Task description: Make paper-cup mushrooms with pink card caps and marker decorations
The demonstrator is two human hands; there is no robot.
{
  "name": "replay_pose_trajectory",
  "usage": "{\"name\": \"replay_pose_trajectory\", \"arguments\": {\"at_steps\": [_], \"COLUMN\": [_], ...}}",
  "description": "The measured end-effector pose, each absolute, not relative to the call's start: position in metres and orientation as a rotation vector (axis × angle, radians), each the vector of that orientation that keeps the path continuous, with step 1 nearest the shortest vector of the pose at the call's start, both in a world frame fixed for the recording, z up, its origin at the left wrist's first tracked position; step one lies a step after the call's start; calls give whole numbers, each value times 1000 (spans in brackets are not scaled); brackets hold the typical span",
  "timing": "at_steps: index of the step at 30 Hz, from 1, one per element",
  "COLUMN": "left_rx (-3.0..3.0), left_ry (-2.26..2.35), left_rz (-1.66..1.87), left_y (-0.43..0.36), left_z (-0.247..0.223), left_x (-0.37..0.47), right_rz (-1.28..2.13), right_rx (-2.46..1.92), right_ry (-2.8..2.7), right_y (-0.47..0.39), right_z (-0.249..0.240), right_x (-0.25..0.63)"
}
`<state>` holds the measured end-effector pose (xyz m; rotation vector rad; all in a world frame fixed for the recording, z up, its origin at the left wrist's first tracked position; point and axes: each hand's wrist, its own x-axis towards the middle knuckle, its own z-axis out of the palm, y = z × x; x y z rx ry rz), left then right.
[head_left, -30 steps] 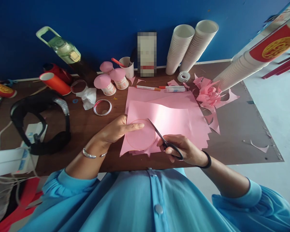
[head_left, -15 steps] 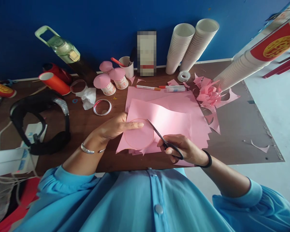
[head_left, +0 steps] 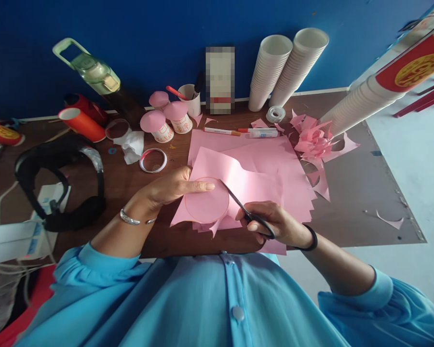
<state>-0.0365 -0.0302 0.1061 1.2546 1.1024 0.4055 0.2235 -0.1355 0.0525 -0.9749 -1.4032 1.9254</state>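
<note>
My left hand (head_left: 177,185) pinches a pink paper sheet (head_left: 207,203) at its left side, thumb on top and fingers beneath. A circle is drawn on this sheet in a thin orange line, partly cut along its lower edge. My right hand (head_left: 269,220) grips black-handled scissors (head_left: 238,201), whose blades point up and left to the circle's upper right edge. Whether the blades are parted is too small to tell. Under the held sheet lies a stack of pink paper (head_left: 296,193) with jagged right edges.
Behind the paper are markers (head_left: 222,131), small cups with pink cone tops (head_left: 154,121), a tape roll (head_left: 153,160) and stacked white cups (head_left: 271,72). Pink scraps (head_left: 313,137) lie right; a black headband device (head_left: 60,183) and a bottle (head_left: 97,74) are left.
The held sheet has shifted slightly left and bends more in its middle. A cut strip hangs lower beneath the circle. My right hand and the scissors are almost unmoved.
</note>
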Motion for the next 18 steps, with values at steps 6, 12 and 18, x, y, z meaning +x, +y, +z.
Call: {"name": "replay_pose_trajectory", "arguments": {"at_steps": [6, 12, 18], "left_rx": [1332, 1336, 1222], "left_ry": [993, 1017, 1102], "left_rz": [258, 198, 382], "left_y": [-20, -16, -20], "left_z": [110, 117, 103], "left_x": [-39, -38, -43], "right_rz": [1906, 1892, 1868], "right_rx": [-975, -981, -1037], "right_ry": [-1441, -1458, -1369], "right_y": [-135, -132, -130], "right_z": [51, 53, 56], "right_x": [225, 223, 215]}}
